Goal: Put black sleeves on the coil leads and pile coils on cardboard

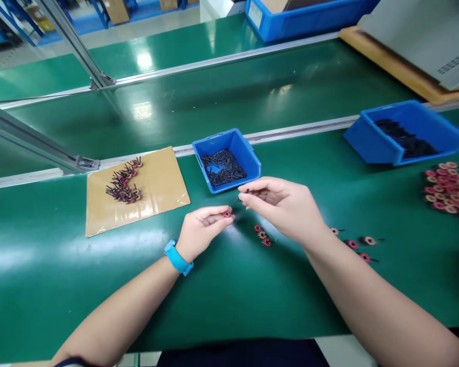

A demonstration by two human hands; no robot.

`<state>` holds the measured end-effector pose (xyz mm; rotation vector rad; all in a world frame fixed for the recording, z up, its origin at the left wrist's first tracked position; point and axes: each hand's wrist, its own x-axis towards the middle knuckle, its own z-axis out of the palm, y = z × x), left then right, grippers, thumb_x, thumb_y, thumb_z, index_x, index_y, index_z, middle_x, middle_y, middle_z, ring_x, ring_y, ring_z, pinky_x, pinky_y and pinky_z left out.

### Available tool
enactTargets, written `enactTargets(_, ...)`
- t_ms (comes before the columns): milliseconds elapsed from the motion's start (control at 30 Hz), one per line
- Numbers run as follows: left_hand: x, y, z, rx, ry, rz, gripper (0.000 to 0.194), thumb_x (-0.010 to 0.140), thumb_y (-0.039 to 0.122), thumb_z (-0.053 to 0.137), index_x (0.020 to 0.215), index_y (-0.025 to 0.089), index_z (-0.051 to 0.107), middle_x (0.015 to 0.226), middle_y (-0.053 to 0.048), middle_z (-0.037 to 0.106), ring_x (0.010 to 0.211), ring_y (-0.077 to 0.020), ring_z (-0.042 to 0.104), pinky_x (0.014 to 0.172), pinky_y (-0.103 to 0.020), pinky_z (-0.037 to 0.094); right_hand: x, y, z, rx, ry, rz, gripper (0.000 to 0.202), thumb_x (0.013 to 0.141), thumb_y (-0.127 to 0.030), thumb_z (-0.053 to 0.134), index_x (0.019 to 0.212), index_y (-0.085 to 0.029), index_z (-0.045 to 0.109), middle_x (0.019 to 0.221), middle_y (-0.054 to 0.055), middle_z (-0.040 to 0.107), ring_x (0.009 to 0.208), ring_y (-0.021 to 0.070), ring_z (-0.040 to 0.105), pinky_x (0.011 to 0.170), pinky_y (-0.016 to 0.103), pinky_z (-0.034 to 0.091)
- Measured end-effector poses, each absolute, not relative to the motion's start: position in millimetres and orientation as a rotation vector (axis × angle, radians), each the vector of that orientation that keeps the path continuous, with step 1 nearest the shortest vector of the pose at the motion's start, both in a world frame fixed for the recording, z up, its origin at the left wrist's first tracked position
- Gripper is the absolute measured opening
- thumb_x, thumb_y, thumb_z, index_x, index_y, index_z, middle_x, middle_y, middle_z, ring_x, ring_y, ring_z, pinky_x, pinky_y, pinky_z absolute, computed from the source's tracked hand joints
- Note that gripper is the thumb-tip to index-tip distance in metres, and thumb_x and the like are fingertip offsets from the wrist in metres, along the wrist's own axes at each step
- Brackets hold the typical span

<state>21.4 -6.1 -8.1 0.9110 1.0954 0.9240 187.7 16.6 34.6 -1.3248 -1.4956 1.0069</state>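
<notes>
Between the thumb and fingers of my left hand (204, 229) is a small red ring-shaped part (227, 214). My right hand (281, 204) pinches a thin black pin (238, 200), held a little up and right of the ring. Just behind the hands stands a blue bin (254, 165) of black pins (225, 168). A short row of ring parts (262, 235) lies on the green table below my right hand. Several more rings (352, 244), some with pins sticking out, are beside my right forearm.
On the left, a brown cardboard sheet (160, 188) carries a curved cluster of rings with pins (124, 182). At right are another blue bin (375, 140) of black parts and a pile of rings (447, 188). A metal post (26, 135) rises at the left.
</notes>
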Motion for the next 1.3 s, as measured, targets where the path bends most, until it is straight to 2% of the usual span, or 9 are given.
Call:
enactTargets(233,21.2,-6.6,-8.5,0.97,1.109,0.944,0.028,0.062,0.024,0.076,0.089,0.015,0.07,0.073,-0.004,0.072,0.071,-0.0166,0.068,0.075,-0.033,0.056,183.5,15.9,32.2,-1.389,-1.373,1.07,0.012,0.068,-0.025,0.068,0.077,-0.018,0.068,0.073,0.004,0.07,0.065,0.0162,0.066,0.064,0.031,0.056)
enactTargets(467,21.5,-6.8,-12.6,1.088,1.064,1.028,0.024,0.067,0.023,0.073,0.089,0.016,0.07,0.069,0.0,0.061,0.062,-0.0105,0.061,0.065,-0.028,0.053,183.1,16.0,37.6,-1.414,-1.357,1.061,0.01,0.066,-0.022,0.069,0.075,-0.018,0.068,0.071,0.004,0.07,0.062,0.015,0.065,0.062,0.029,0.056)
enactTargets(1300,21.4,-5.9,-12.8,1.125,1.057,1.027,0.022,0.068,0.023,0.071,0.09,0.017,0.07,0.07,0.0,0.059,0.063,-0.0107,0.06,0.065,-0.029,0.052,183.1,18.3,31.5,-1.421,-1.369,1.117,0.01,0.066,-0.024,0.069,0.075,-0.018,0.067,0.073,0.004,0.071,0.063,0.0151,0.066,0.061,0.029,0.056)
